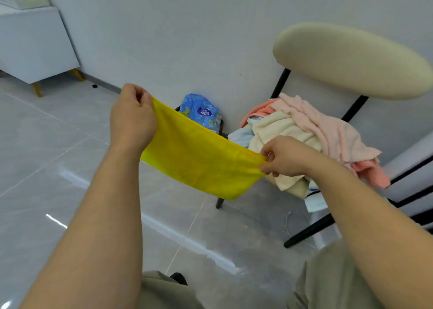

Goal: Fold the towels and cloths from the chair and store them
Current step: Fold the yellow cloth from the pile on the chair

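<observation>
A yellow cloth (196, 156) hangs stretched in the air between my hands, folded into a band. My left hand (132, 119) pinches its upper left corner. My right hand (284, 157) pinches its right end, just in front of the chair. On the chair seat lies a heap of cloths: a cream towel (278, 128), a pale pink towel (328, 130), a coral cloth (372, 174) and a light blue cloth (241, 137).
The chair has a cream padded backrest (351, 60) and black legs (307, 232), and stands against the grey wall. A blue plastic pack (201, 111) sits on the floor by the wall. A white cabinet (32, 44) stands at far left. Glossy grey tiles cover the floor.
</observation>
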Demonstrator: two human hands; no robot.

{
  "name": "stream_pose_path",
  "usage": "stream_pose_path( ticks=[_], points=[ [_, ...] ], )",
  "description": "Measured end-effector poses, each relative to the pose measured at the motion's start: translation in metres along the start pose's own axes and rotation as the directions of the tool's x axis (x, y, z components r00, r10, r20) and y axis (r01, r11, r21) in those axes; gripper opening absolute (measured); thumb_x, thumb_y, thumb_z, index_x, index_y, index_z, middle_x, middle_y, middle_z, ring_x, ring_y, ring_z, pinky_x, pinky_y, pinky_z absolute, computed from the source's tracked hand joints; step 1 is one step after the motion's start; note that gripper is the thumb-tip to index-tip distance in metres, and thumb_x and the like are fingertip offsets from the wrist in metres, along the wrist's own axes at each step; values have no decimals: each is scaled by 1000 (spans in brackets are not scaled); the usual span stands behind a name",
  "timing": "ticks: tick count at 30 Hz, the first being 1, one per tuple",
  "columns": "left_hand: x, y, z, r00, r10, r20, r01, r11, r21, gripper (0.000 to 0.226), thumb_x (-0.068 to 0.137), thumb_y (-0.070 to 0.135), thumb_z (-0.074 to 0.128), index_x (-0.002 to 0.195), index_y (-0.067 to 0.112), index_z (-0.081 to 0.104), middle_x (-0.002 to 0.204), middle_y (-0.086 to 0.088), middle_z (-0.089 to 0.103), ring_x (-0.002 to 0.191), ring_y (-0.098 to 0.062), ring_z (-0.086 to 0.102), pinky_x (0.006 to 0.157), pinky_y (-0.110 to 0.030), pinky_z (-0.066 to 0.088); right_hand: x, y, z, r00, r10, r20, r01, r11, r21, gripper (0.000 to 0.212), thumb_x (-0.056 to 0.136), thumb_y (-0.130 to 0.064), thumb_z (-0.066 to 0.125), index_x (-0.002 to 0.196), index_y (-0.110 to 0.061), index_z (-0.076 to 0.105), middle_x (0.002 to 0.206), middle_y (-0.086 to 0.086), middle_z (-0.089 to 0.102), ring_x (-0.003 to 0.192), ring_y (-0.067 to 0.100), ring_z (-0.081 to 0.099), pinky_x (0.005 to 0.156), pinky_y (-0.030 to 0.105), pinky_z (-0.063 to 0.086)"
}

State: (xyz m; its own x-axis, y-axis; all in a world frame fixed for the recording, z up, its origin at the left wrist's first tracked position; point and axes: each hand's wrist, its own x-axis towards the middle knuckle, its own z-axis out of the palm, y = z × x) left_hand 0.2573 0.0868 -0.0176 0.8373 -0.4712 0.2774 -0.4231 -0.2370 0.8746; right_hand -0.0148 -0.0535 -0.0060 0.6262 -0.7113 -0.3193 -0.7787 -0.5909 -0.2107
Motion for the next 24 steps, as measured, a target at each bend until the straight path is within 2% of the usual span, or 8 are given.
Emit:
stream_pose_path(
  ticks=[2, 7, 10, 13, 15, 17, 21, 24],
  points=[
    [-2, 0, -7, 1000, -16, 20, 16, 1000, 20, 22, 105, 26, 44, 116, 12, 57, 103, 1, 56, 93, -18, 50, 78, -30, 36, -9, 4, -8, 998, 7, -67, -7, 1000, -10, 17, 89, -24, 68, 72, -25, 67, 65, -6, 67, 74, 18, 68, 73, 34, 54],
    [-7, -2, -24, 993, -43, 107, 49, 998, -50, 17, 102, 30, 52, 109, 16, 58, 103, -2, 61, 92, -26, 59, 82, -42, 51, -25, 6, -33, 960, 43, -276, -23, 997, 73, 20, 92, -25, 63, 91, -11, 77, 86, 11, 72, 85, 27, 64, 78, 40, 51],
    [-12, -5, -32, 971, -69, 229, 115, 975, -190, 12, 98, 29, 62, 106, 20, 58, 101, -6, 63, 76, -23, 63, 67, -40, 56, -28, 1, -43, 930, 96, -354, 9, 959, 283, 16, 92, -20, 61, 83, -19, 75, 85, 9, 71, 76, 20, 62, 69, 35, 50],
    [-15, -11, -36, 943, -67, 325, 118, 983, -139, 15, 97, 22, 64, 110, 15, 65, 96, -5, 63, 70, -23, 63, 71, -41, 58, -11, -3, -44, 911, 163, -378, 85, 824, 560, 18, 96, -17, 55, 92, -23, 73, 81, -3, 66, 78, 19, 68, 56, 30, 48],
    [-12, -20, -37, 952, -92, 292, 119, 990, -76, 14, 99, 23, 62, 108, 13, 67, 94, -6, 63, 65, -26, 63, 75, -46, 59, 9, -7, -39, 896, 217, -388, 130, 708, 695, 19, 98, -17, 54, 105, -8, 69, 77, -1, 59, 69, 19, 69, 50, 29, 40],
    [-8, -31, -37, 968, -123, 217, 140, 988, -64, 11, 100, 24, 60, 104, 17, 67, 96, -9, 63, 63, -27, 63, 72, -50, 60, 34, -18, -29, 883, 235, -407, 181, 629, 756, 22, 100, -20, 54, 103, 0, 62, 80, 6, 57, 53, 17, 64, 45, 28, 34],
    [-4, -62, -33, 986, -153, 61, 152, 988, 23, 8, 101, 24, 55, 102, 20, 63, 93, -9, 63, 58, -27, 61, 52, -34, 50, 80, -48, 2, 877, 178, -446, 295, 532, 793, 20, 105, -22, 47, 89, -13, 52, 80, 3, 59, 47, 21, 64, 42, 31, 40],
    [-4, -94, -29, 976, -219, -21, 220, 974, 49, 8, 102, 22, 53, 102, 21, 61, 91, -12, 63, 59, -29, 61, 55, -37, 53, 108, -58, 33, 870, 127, -476, 337, 551, 763, 21, 105, -24, 48, 86, -18, 50, 75, 6, 64, 50, 18, 67, 46, 31, 46]
  ],
)
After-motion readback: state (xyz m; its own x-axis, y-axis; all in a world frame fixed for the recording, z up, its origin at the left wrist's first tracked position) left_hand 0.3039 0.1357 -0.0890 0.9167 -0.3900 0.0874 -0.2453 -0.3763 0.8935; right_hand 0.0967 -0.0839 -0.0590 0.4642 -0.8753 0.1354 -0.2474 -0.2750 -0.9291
